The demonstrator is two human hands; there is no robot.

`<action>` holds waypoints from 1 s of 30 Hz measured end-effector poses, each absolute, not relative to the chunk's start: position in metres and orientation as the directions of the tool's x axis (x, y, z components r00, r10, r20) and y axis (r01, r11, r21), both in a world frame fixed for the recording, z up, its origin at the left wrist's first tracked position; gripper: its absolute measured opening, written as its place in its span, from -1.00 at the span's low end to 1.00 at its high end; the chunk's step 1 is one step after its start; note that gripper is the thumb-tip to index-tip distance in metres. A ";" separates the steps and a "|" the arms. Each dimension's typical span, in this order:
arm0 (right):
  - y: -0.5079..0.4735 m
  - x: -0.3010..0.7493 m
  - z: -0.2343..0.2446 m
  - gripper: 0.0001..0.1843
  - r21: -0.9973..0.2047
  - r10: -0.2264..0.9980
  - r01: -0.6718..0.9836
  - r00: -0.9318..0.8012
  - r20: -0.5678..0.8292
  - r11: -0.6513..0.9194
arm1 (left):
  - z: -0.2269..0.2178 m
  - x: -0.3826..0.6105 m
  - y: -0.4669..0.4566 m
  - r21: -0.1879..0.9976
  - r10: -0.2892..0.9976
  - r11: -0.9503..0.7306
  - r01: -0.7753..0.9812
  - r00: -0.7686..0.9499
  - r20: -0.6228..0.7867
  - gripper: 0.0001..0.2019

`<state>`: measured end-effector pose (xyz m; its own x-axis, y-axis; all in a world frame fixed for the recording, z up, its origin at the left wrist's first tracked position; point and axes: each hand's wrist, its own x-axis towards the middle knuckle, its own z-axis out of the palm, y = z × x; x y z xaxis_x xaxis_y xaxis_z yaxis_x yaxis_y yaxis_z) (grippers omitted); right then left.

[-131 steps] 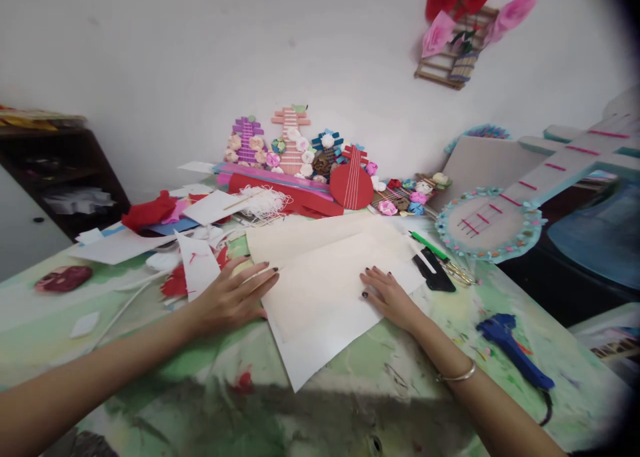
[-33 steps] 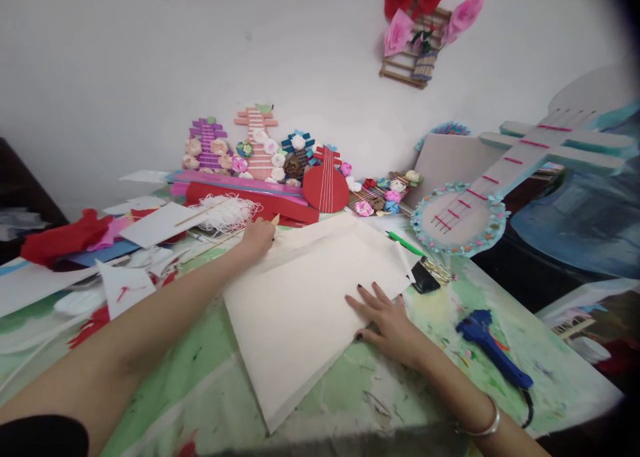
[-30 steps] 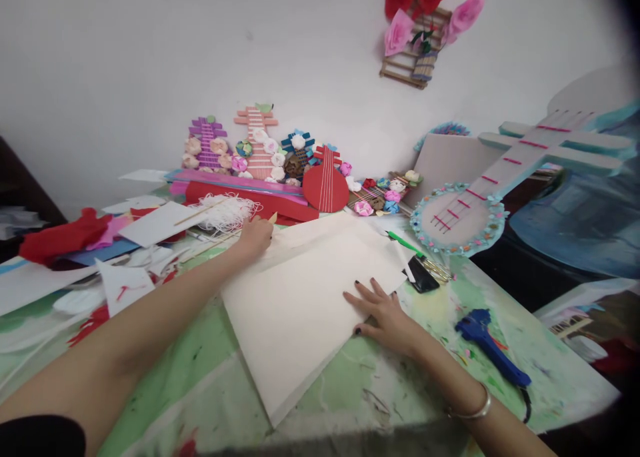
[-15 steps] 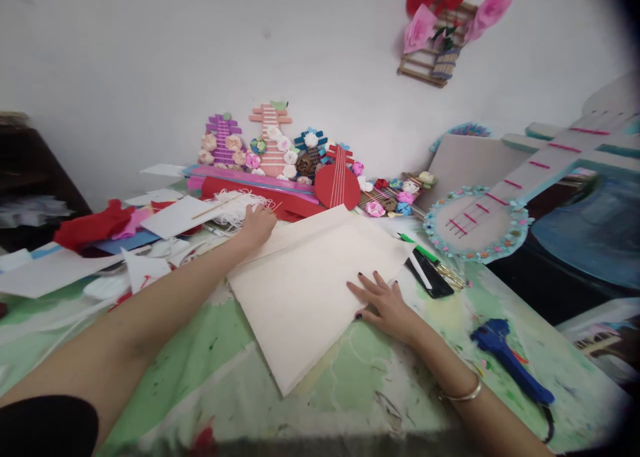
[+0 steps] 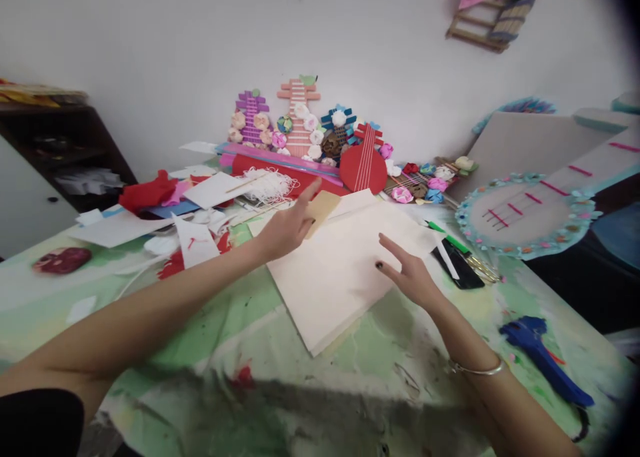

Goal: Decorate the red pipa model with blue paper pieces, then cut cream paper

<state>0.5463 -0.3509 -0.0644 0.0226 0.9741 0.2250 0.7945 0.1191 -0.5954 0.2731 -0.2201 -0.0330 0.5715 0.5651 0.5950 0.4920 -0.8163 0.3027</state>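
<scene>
My left hand [image 5: 290,229] grips a small flat tan rectangle [image 5: 324,210], which looks like stiff card or sandpaper; I cannot tell which. It is over the far left part of a large cream board [image 5: 333,277], and the thumb and fingers close on its near end. Above the right side of the board, my right hand [image 5: 413,273] has its fingers apart and holds nothing. The board lies at an angle on the paint-stained green tablecloth [image 5: 260,340]. Pale sheet edges show along its far side.
White string [image 5: 267,185] and paper scraps lie to the left. Paper-flower instrument models, one a red lute [image 5: 364,163], line the wall. A black tray [image 5: 463,270], green pen [image 5: 447,237] and blue glue gun [image 5: 547,357] are at right, below a large decorated lute [image 5: 525,207].
My left hand has moved from the string to the board and now holds the tan rectangle. My right hand has lifted off the board. The view has shifted left.
</scene>
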 end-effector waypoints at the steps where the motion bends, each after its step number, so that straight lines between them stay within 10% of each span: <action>1: -0.346 0.533 -0.061 -0.28 -0.738 0.965 0.656 0.053 0.259 0.162 | -0.034 0.275 -0.229 0.439 0.604 -0.797 0.415 0.527 0.598 -0.26; 5: -0.325 0.473 -0.050 -0.37 -0.977 0.976 0.055 0.054 0.211 0.208 | -0.044 0.282 -0.246 0.760 0.687 -0.640 0.112 0.527 0.501 -0.20; 9: -0.306 0.451 -0.054 -0.65 -0.974 0.970 -0.153 0.198 0.138 0.170 | -0.058 0.276 -0.240 0.809 0.646 -0.587 0.002 0.604 0.467 -0.23; 13: -0.295 0.470 -0.071 -0.68 -0.973 0.944 -0.208 0.330 0.023 0.097 | -0.071 0.259 -0.227 0.593 0.430 -0.796 0.116 0.800 0.420 -0.48; 18: -0.289 0.497 -0.085 -0.71 -0.972 0.921 -0.216 0.390 -0.002 0.089 | -0.088 0.253 -0.219 0.239 0.222 -0.948 0.209 0.975 0.028 -0.36; 30: -0.280 0.507 -0.099 -0.73 -0.993 0.913 -0.069 0.403 0.058 0.093 | -0.094 0.258 -0.206 0.135 0.271 -0.954 0.270 0.963 -0.009 -0.34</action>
